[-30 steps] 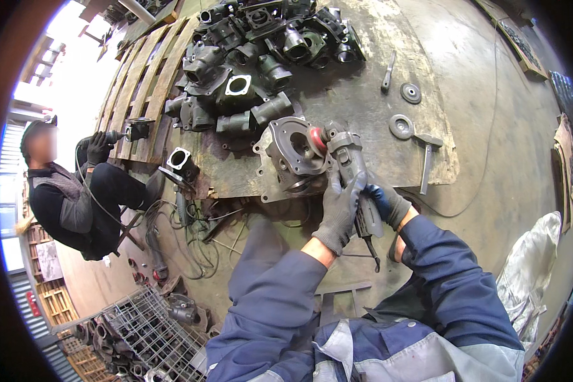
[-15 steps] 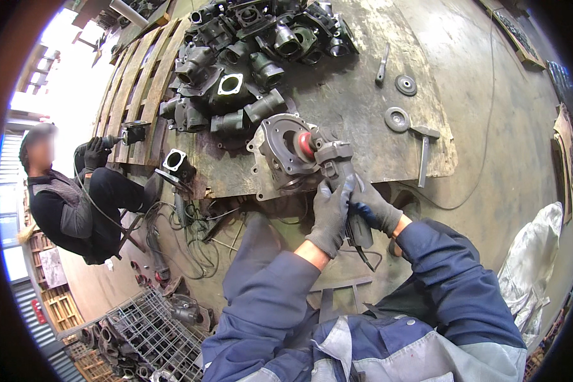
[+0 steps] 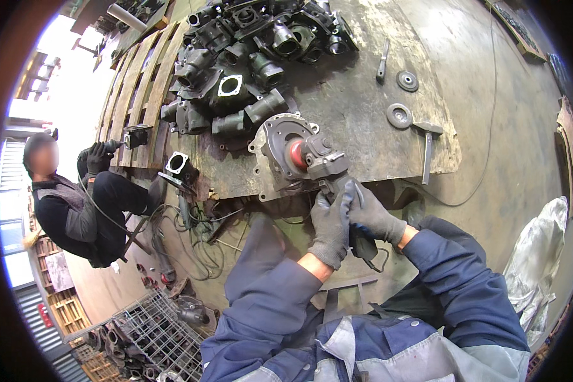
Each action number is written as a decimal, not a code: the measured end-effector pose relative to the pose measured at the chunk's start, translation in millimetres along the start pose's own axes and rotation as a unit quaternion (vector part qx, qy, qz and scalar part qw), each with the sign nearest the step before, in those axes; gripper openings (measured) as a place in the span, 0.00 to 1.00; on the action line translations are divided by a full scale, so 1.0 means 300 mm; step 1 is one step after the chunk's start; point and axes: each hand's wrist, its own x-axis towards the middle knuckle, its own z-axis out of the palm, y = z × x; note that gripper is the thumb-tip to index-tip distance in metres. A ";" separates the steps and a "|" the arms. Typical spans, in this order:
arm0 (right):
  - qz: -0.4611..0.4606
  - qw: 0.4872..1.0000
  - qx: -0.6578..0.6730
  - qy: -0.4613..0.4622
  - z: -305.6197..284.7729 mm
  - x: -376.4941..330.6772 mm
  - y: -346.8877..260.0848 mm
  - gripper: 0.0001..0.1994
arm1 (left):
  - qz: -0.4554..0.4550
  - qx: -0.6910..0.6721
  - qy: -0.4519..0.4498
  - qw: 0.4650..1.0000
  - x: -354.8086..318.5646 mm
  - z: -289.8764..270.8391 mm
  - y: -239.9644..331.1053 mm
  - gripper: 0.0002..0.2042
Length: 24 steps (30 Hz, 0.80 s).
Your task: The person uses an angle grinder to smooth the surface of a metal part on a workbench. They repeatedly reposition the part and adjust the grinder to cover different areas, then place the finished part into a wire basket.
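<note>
With both gloved hands I hold an angle grinder (image 3: pixel 328 164) over the near edge of the worktable. My left hand (image 3: pixel 331 230) is wrapped round its body near the head. On its right side, my right hand (image 3: pixel 377 216) grips the same body, fingers closed. The grinder's red disc (image 3: pixel 297 155) sits at the round opening of a grey metal housing (image 3: pixel 275 145). That housing has a flange with bolt holes and rests at the table's edge. Whether the disc touches the metal is hard to see.
Black castings (image 3: pixel 235 54) are heaped at the back of the worktable (image 3: pixel 356 121). A hammer (image 3: pixel 426 149), two discs (image 3: pixel 399 116) and a knife-like tool (image 3: pixel 383 62) lie at right. Cables (image 3: pixel 197 254) tangle below. A co-worker (image 3: pixel 76 204) sits at left, near a wire basket (image 3: pixel 153 328).
The grinder's head and red disc have shifted slightly left and down within the housing's opening. My hands have moved along with it, both still gripping.
</note>
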 end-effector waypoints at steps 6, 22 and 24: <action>0.013 0.995 0.099 -0.026 -0.020 0.066 -0.062 0.32 | 0.063 0.047 -0.013 0.997 0.032 0.006 0.063 0.20; -0.021 0.998 -0.035 -0.038 -0.127 0.212 -0.112 0.07 | 0.097 -0.009 -0.120 0.988 0.145 0.036 0.127 0.21; -0.088 0.993 -0.039 -0.064 -0.132 0.214 -0.090 0.09 | 0.070 -0.052 -0.131 0.987 0.150 0.036 0.125 0.21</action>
